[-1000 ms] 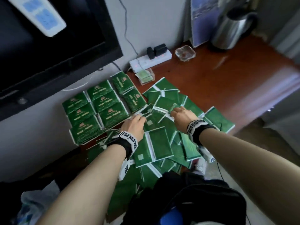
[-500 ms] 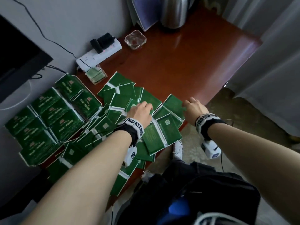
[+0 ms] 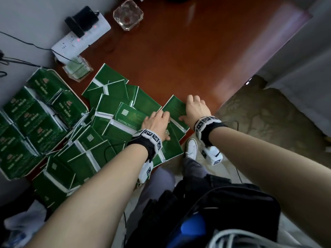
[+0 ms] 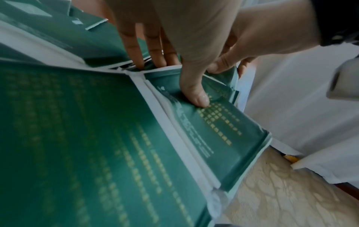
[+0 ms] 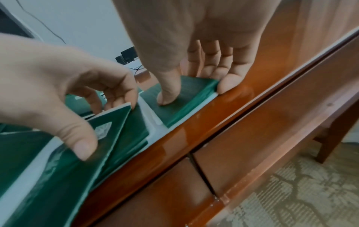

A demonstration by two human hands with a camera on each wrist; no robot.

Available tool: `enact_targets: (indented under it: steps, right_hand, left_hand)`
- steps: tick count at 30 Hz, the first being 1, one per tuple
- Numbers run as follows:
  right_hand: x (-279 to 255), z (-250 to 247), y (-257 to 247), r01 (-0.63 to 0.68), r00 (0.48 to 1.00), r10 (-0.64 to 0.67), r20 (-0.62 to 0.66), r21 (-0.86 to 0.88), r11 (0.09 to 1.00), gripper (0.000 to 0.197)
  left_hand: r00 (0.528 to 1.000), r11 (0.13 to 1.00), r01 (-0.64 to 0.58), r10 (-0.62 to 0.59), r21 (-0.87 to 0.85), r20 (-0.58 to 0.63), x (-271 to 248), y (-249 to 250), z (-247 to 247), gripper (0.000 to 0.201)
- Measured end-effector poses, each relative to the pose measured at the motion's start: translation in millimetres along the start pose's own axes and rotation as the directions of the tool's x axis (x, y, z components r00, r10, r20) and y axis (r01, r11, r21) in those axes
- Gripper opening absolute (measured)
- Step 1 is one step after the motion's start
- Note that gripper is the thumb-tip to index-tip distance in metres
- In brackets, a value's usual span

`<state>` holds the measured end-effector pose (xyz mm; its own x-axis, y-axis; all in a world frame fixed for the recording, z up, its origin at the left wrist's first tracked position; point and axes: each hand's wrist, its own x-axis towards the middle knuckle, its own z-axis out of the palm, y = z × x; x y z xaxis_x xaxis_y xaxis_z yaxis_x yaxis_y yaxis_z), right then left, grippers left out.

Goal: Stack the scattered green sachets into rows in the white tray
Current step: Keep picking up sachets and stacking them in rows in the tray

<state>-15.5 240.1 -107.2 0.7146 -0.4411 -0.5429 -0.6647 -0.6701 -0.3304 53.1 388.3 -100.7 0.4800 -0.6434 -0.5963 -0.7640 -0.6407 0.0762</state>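
Both hands are on the loose pile at the near right corner of the surface; my right hand (image 3: pixel 194 110) pinches the outermost green sachet (image 3: pixel 176 108), thumb flat on its face and fingertips (image 5: pixel 226 86) hooked over its far edge, as the right wrist view shows plainly; my left hand (image 3: pixel 155 123) lies just beside it on the neighbouring sachets, thumb pressing one face while the fingers dig under the overlapping edges, so I read it as gripping a sachet too; the two hands are near each other but do not touch.

That outermost sachet lies with its long axis running from the near right edge of the surface away toward the far left; the right hand is the nearer to it and is already on it; the white tray (image 3: pixel 75 94) sits well apart to the left, beyond the whole scatter of loose sachets (image 3: pixel 111 104), with rows of sachets already packed in it; I judge the carry must go leftward across the pile, passing over the left arm.

Farther back stand a glass ashtray (image 3: pixel 128 15) and a white power strip (image 3: pixel 84 36) against the wall; patterned carpet (image 3: pixel 259 122) lies below the surface edge.
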Motion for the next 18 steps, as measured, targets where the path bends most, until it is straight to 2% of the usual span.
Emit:
enact_targets:
  steps: [4, 8, 12, 18]
  right_hand:
    - [6, 1, -4, 0.009, 0.998, -0.009, 0.054, -0.001, 1.000, 0.055]
    - [14, -10, -9, 0.030, 0.989, -0.015, 0.144, -0.101, 0.994, 0.054]
    - [24, -24, -8, -0.012, 0.987, 0.035, 0.157, -0.148, 0.989, 0.050]
    - [52, -54, 7, -0.083, 0.988, 0.096, 0.117, -0.109, 0.991, 0.045]
  left_hand:
    - [0.999, 1.000, -0.005, 0.005, 0.000, 0.054, 4, -3, -6, 0.064]
    - [0.996, 1.000, -0.025, 0.025, -0.001, 0.080, 15, -6, -13, 0.065]
    - [1.000, 0.999, -0.024, 0.025, -0.042, 0.016, 34, -14, -30, 0.059]
    - [0.998, 0.996, 0.001, -0.006, -0.089, -0.059, 63, -19, -55, 0.052]
